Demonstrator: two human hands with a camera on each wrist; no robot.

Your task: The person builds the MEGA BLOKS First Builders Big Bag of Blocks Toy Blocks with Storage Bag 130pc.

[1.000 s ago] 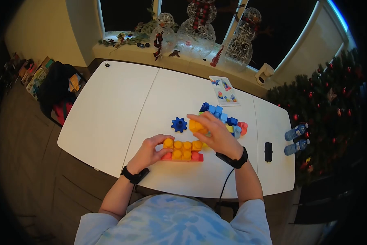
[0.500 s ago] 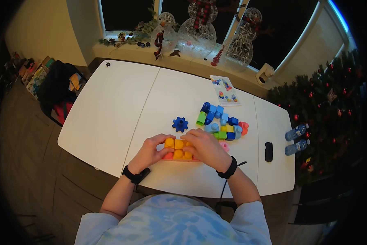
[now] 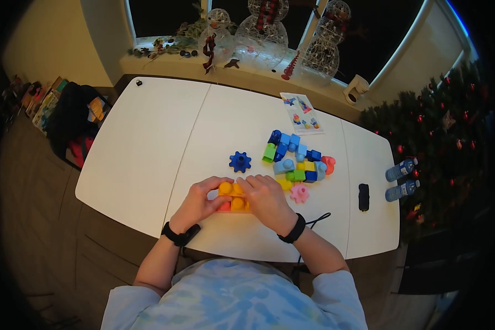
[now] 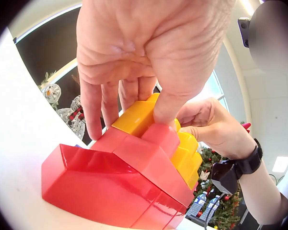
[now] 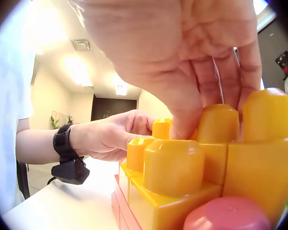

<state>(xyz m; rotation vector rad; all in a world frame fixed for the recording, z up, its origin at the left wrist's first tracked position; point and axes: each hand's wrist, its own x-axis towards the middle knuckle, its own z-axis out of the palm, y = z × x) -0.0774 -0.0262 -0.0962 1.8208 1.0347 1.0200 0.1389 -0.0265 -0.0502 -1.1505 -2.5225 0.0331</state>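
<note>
A block build stands near the table's front edge, with yellow blocks (image 3: pixel 237 203) on a long pink and red base (image 4: pixel 105 187). At its left end my left hand (image 3: pixel 195 203) grips a yellow block (image 4: pixel 135 118) on top, thumb in front and fingers behind. From the right, my right hand (image 3: pixel 268 204) reaches over the build and pinches a yellow block (image 5: pixel 218 123) between thumb and fingers. The right part of the build is hidden under this hand in the head view. A pink stud (image 5: pixel 228 215) shows beside the yellow blocks in the right wrist view.
A blue gear-shaped piece (image 3: pixel 240 161) lies behind the build. Several blue, green and yellow blocks (image 3: pixel 296 176) and a pink gear-shaped piece (image 3: pixel 299 193) are to the right. Farther off are a picture sheet (image 3: pixel 302 113), a black case (image 3: pixel 363 197) and two water bottles (image 3: pixel 401 180).
My right hand has brought a yellow block from the right, down onto the build, and shifted left along it. The left hand has kept its grip at the left end.
</note>
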